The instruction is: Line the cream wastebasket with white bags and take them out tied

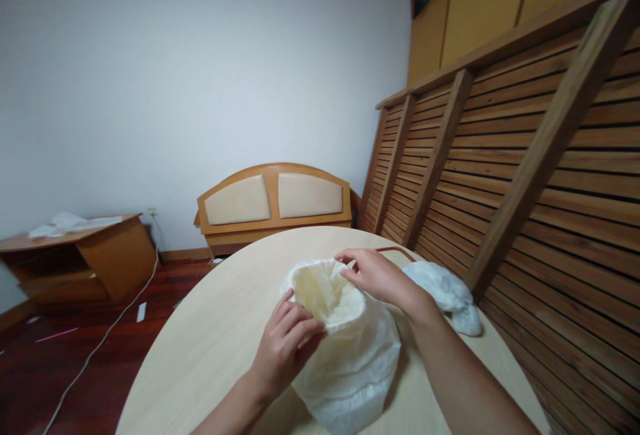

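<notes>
A white plastic bag (345, 368) stands on the round table, its mouth open upward and its rim turned outward. The inside looks pale yellow. Whether a container stands within the bag is hidden. My left hand (287, 342) grips the near left of the rim, fingers curled over the edge and thumb out of sight. At the far right of the rim, my right hand (373, 275) pinches the edge between thumb and fingers. The lower part of the bag spreads toward me over the tabletop.
The pale round table (200, 342) holds a crumpled white plastic bundle (445, 292) to the right. Slatted wooden panels (505, 155) lean close along the right side. A headboard (275, 198) stands behind. At left are a low cabinet (115, 255) and a white cable (115, 325) on the floor.
</notes>
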The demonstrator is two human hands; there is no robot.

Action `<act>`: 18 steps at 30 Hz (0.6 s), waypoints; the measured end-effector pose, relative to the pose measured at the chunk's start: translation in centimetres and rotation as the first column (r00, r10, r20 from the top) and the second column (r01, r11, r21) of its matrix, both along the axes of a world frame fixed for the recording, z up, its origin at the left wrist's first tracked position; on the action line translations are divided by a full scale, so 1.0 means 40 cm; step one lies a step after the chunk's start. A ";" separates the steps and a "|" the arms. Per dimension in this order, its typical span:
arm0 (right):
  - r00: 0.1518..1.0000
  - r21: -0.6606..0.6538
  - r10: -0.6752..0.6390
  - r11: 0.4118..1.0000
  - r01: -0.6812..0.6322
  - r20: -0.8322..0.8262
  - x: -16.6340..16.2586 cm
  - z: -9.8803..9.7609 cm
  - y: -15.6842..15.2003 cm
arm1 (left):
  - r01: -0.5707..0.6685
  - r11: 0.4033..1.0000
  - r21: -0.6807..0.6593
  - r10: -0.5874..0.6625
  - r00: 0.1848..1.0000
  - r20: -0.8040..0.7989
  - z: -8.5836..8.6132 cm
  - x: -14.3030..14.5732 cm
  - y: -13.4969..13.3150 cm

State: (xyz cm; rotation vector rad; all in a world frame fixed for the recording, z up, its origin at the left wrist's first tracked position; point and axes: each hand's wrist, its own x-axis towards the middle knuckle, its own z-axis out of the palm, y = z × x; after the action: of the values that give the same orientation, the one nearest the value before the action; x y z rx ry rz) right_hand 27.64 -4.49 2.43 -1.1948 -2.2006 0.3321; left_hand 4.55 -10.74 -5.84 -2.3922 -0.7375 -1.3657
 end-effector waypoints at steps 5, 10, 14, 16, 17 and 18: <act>0.995 -0.007 -0.084 0.996 0.084 -0.047 -0.017 -0.015 0.019 | 0.021 0.989 -0.149 -0.021 1.000 0.001 0.030 -0.006 -0.008; 0.993 -0.030 -0.106 0.994 0.105 -0.043 -0.026 -0.016 0.026 | -0.065 0.931 -0.358 0.154 0.962 0.226 0.113 -0.012 0.069; 0.995 -0.034 -0.094 0.995 0.093 -0.035 -0.021 -0.002 0.011 | -0.052 0.783 -0.620 0.191 0.969 0.160 0.160 -0.010 0.154; 0.997 -0.031 -0.074 0.997 0.074 -0.022 -0.017 0.005 0.003 | -0.022 0.672 -0.740 0.140 0.985 0.098 0.167 -0.007 0.174; 0.997 -0.027 -0.072 0.997 0.072 -0.009 -0.015 0.007 -0.001 | -0.022 0.636 -0.771 0.125 0.989 0.075 0.169 -0.004 0.178; 0.997 -0.025 -0.076 0.997 0.076 0.010 -0.014 0.010 -0.004 | -0.033 0.620 -0.784 0.124 0.991 0.056 0.169 0.000 0.178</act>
State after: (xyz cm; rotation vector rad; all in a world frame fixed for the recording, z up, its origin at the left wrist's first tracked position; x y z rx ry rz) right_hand 27.08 -4.64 2.82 -1.2924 -2.1576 0.3244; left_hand 4.54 -3.61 0.91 -2.8452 -1.7665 -1.2966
